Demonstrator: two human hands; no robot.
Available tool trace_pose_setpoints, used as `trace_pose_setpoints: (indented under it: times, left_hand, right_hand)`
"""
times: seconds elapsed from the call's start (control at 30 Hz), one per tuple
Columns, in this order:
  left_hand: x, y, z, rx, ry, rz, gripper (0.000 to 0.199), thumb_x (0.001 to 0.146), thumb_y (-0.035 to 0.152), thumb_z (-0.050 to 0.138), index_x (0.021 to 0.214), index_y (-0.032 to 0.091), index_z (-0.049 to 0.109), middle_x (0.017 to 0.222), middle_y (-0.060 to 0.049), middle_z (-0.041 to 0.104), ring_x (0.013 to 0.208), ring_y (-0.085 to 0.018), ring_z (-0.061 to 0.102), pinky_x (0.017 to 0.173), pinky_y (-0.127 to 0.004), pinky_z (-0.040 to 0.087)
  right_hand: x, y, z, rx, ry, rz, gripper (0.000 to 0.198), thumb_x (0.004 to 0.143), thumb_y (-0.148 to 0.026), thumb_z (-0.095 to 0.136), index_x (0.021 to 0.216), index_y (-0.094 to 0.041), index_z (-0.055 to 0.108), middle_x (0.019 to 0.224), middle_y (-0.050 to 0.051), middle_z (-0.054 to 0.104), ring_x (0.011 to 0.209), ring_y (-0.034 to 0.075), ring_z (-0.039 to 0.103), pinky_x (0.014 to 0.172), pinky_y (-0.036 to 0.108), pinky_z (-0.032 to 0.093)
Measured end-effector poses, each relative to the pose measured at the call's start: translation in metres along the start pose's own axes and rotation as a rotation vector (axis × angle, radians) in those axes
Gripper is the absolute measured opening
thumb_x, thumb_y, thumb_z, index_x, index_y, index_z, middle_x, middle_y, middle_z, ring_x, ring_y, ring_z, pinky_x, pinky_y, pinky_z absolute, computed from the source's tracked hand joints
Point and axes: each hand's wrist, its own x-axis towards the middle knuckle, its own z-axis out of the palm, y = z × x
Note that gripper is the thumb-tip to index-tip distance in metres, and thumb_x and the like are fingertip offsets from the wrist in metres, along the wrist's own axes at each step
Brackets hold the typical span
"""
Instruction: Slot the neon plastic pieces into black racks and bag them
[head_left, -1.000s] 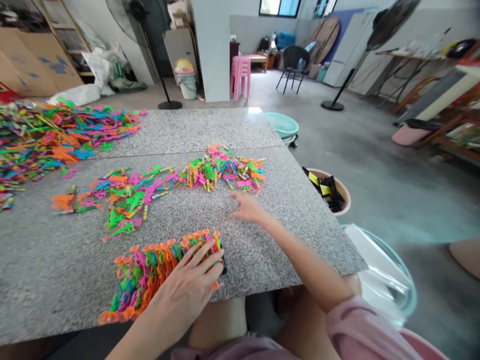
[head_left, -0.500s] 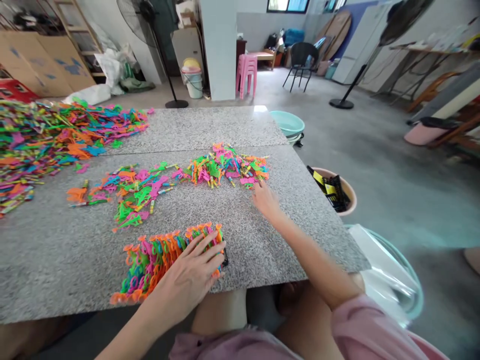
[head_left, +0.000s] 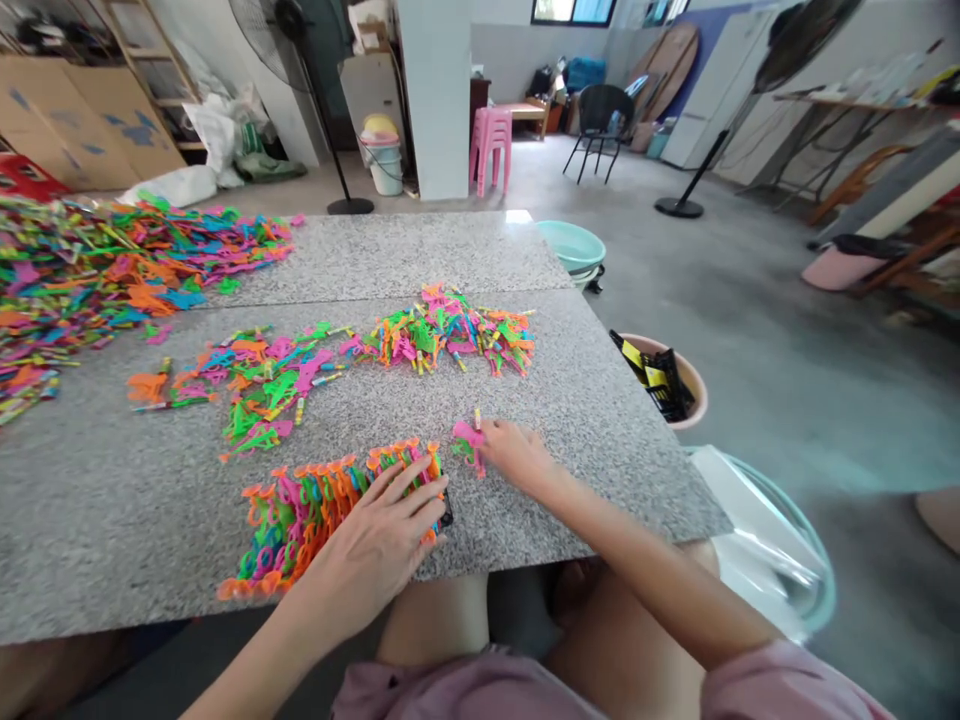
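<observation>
Right hand [head_left: 519,456] grasps pink-and-green pieces [head_left: 468,438] protruding leftward; left hand [head_left: 384,535] lies open atop the packed plastic row [head_left: 306,505].

Pink and green pieces [head_left: 469,434] near a multicoloured row [head_left: 327,492] (orange-edged).

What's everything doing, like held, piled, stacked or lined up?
Left hand: palm down on the toy rows
Toy rows: lined up side by side
Right hand: pinching the pink toy
Pink toy: held
Big pile: loose, jumbled
Stools: stacked
Tub: holding black things
Chair: upright
</observation>
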Motion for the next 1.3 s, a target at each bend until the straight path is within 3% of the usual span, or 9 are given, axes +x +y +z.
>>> trace_pose_setpoints:
  times: [0.13,0.23,0.3,0.4,0.53,0.67,0.8,1.0,1.3]
  left_hand:
    - [0.0,0.002,-0.001,0.008,0.013,-0.016,0.019,0.095,0.022,0.053,0.111,0.021,0.062,0.131,-0.003,0.062,0.138,-0.024,0.039,0.116,-0.046,0.032]
    - [0.0,0.004,-0.004,0.014,0.018,-0.017,0.018,0.095,0.024,0.053,0.11,0.02,0.062,0.131,-0.004,0.062,0.138,-0.024,0.039,0.116,-0.046,0.033]
    - [0.001,0.004,-0.005,0.015,0.01,-0.017,0.018,0.096,0.024,0.052,0.11,0.02,0.062,0.131,-0.004,0.062,0.139,-0.024,0.037,0.116,-0.046,0.033]
    - [0.002,0.005,-0.006,0.007,-0.015,-0.022,0.015,0.096,0.024,0.053,0.106,0.019,0.062,0.133,-0.004,0.06,0.141,-0.024,0.035,0.116,-0.047,0.033]
    - [0.003,0.005,-0.006,-0.006,-0.011,-0.01,0.015,0.096,0.024,0.053,0.105,0.019,0.062,0.133,-0.005,0.061,0.14,-0.027,0.036,0.115,-0.049,0.034]
    - [0.003,0.006,-0.006,-0.003,-0.009,-0.019,0.017,0.096,0.022,0.052,0.11,0.019,0.061,0.132,-0.006,0.061,0.138,-0.026,0.038,0.115,-0.05,0.033]
    - [0.002,0.006,-0.006,-0.004,-0.022,-0.016,0.019,0.096,0.024,0.053,0.113,0.018,0.06,0.132,-0.007,0.06,0.139,-0.026,0.037,0.115,-0.049,0.033]
    - [0.0,0.004,-0.003,0.01,0.027,-0.027,0.047,0.1,0.03,0.045,0.145,0.022,0.037,0.141,-0.008,0.053,0.139,-0.025,0.038,0.112,-0.047,0.038]
    - [0.002,0.002,0.005,0.078,0.062,-0.002,0.029,0.098,0.023,0.045,0.121,0.018,0.06,0.132,-0.008,0.061,0.136,-0.025,0.042,0.114,-0.046,0.036]
  right_hand:
    - [0.033,0.01,-0.011,-0.2,0.038,-0.259,0.03,0.09,-0.003,0.046,0.115,-0.016,0.058,0.115,0.012,0.062,0.098,0.021,0.062,0.078,0.029,0.048]
    - [0.056,0.017,-0.01,-0.209,-0.02,-0.528,0.022,0.095,-0.008,0.044,0.106,-0.015,0.062,0.106,0.01,0.065,0.1,0.018,0.06,0.083,0.028,0.047]
    - [0.057,0.022,-0.007,-0.185,-0.028,-0.57,0.02,0.096,-0.01,0.043,0.1,-0.014,0.063,0.1,0.01,0.066,0.1,0.018,0.059,0.085,0.028,0.046]
    - [0.033,0.03,0.0,-0.043,0.014,-0.424,0.019,0.093,-0.008,0.045,0.1,-0.014,0.062,0.096,0.009,0.067,0.095,0.018,0.061,0.087,0.029,0.045]
    - [-0.019,0.006,0.023,0.482,0.123,0.011,0.014,0.085,-0.012,0.054,0.099,-0.015,0.058,0.082,0.003,0.067,0.071,0.014,0.062,0.071,0.025,0.048]
    - [-0.05,-0.043,0.05,0.904,0.074,-0.039,0.009,0.08,-0.016,0.059,0.089,-0.018,0.059,0.075,-0.001,0.065,0.066,0.012,0.06,0.064,0.022,0.046]
    - [-0.053,-0.063,0.055,0.723,0.193,-0.108,0.006,0.073,-0.013,0.063,0.075,-0.018,0.06,0.073,0.001,0.061,0.077,0.017,0.057,0.072,0.026,0.045]
    - [-0.049,-0.068,0.033,0.478,0.118,-0.165,0.009,0.07,-0.011,0.065,0.069,-0.018,0.06,0.071,0.003,0.061,0.077,0.019,0.055,0.075,0.028,0.044]
    - [-0.049,-0.074,0.017,0.301,-0.012,-0.187,0.004,0.077,-0.015,0.064,0.077,-0.016,0.068,0.08,0.008,0.069,0.079,0.02,0.06,0.078,0.029,0.044]
